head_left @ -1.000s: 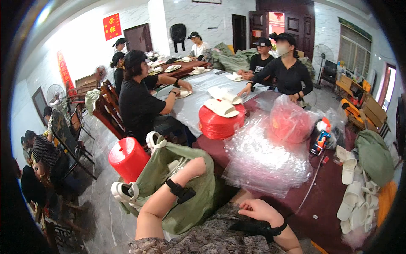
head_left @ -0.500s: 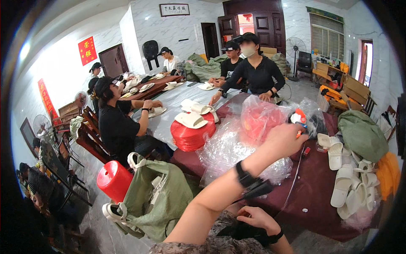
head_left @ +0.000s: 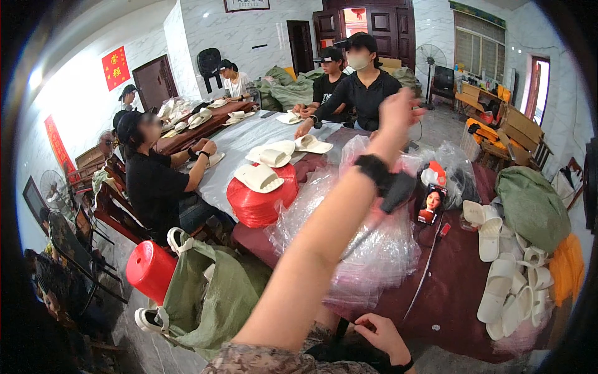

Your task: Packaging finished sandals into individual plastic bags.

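Left hand (head_left: pixel 398 112) raised at 12 o'clock, fingers loose, empty | right hand (head_left: pixel 381 333) curled at 6 o'clock, contents unclear | plastic bags (head_left: pixel 367 249) heaped between | white slippers (head_left: pixel 504 280) at 3 o'clock lie unbagged

Red stool (head_left: pixel 151 270): set on the floor, beside a green sack (head_left: pixel 208 293).
White slippers (head_left: pixel 507 274): piled at the table's right end.
Phone (head_left: pixel 431 204): propped upright among plastic bags.
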`<act>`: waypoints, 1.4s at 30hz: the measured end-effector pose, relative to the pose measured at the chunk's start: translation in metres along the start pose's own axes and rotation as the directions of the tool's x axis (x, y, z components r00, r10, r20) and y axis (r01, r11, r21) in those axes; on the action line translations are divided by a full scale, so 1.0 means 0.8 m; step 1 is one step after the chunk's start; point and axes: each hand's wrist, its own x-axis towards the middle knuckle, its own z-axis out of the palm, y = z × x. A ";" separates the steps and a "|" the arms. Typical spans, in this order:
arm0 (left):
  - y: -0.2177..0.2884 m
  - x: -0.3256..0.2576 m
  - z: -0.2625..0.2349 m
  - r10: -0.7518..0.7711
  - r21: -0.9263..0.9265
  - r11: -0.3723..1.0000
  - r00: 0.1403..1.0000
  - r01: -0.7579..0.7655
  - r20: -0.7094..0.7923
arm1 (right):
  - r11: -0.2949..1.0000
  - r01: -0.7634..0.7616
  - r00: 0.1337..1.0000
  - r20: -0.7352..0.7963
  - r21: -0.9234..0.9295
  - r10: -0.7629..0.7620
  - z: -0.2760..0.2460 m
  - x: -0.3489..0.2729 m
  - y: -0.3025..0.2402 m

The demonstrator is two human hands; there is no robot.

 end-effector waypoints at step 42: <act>0.088 -0.115 -0.405 -0.013 0.193 0.972 0.853 0.133 -0.522 | 0.965 0.239 0.905 -0.336 -0.110 -0.262 -0.051 0.051 -0.002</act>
